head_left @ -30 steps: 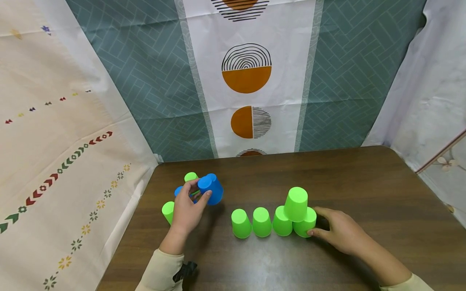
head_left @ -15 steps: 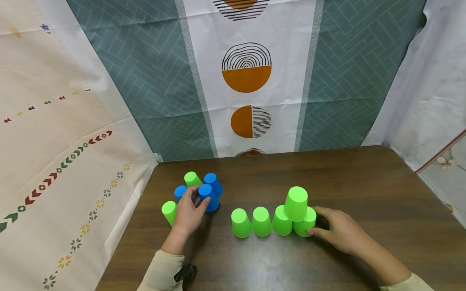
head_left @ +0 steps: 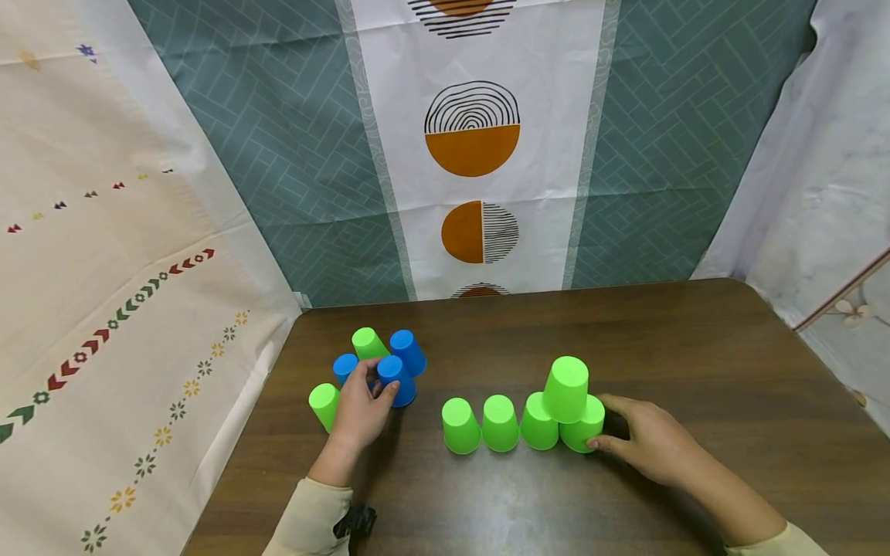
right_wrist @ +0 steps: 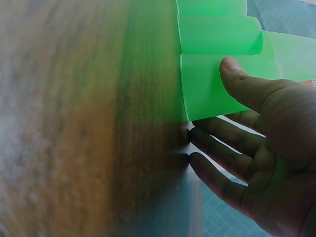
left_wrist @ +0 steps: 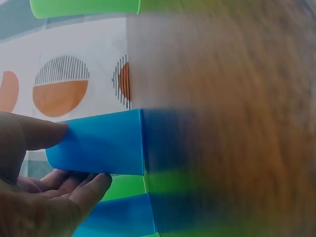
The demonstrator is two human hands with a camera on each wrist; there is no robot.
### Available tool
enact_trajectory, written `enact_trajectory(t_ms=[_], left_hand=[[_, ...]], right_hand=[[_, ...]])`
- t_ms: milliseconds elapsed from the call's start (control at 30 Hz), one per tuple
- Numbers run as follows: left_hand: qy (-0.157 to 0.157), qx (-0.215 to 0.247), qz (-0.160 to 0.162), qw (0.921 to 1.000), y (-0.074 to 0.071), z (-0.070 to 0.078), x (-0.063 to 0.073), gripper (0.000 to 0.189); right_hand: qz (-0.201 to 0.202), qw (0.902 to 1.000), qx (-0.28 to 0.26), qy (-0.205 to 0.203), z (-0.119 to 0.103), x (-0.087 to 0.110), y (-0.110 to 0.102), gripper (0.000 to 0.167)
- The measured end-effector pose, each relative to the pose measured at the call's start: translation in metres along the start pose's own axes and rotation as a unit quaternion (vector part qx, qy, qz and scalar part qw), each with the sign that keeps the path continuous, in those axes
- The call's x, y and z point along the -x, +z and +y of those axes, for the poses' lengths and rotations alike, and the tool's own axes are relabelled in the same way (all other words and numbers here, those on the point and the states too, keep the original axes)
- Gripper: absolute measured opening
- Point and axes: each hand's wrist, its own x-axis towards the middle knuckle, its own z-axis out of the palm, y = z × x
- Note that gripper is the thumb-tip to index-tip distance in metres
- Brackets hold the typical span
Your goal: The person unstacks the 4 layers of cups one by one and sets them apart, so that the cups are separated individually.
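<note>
My left hand [head_left: 360, 409] pinches an upside-down blue cup [head_left: 397, 380], thumb on one side and fingers on the other. In the left wrist view, the rim of this blue cup [left_wrist: 106, 143] meets the tabletop. Another blue cup [head_left: 409, 353] stands right behind it. My right hand [head_left: 653, 444] holds the side of the rightmost green cup [head_left: 582, 429], the thumb pressing its near face. Across this cup and its neighbour green cup [head_left: 538, 423] rests an upper green cup [head_left: 566, 390]. The right wrist view shows the thumb on the held green cup [right_wrist: 212, 84].
Two more upside-down green cups, one [head_left: 460, 426] and another [head_left: 501, 424], continue the row leftward. Around my left hand are a blue cup [head_left: 344, 367], a far green cup [head_left: 368, 344] and a near green cup [head_left: 324, 406]. Patterned cloth [head_left: 487, 154] hangs behind the brown table [head_left: 626, 324].
My left hand has brought the blue cup down and toward me, away from the blue cup behind, onto the table. My right hand and the green cups have stayed put.
</note>
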Motion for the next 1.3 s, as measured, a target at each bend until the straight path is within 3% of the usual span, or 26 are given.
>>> enact_trajectory(t_ms=[833,1300], left_hand=[[-0.013,-0.021,-0.019,0.9995,0.001,0.0,0.0,0.052],[-0.008,-0.039,-0.022,0.999,-0.001,0.008,0.003,0.06]], right_hand=[[0.001,1.0,0.002,-0.003,0.001,0.0,0.0,0.062],[0.0,1.0,0.002,-0.003,0.003,0.0,0.001,0.063]])
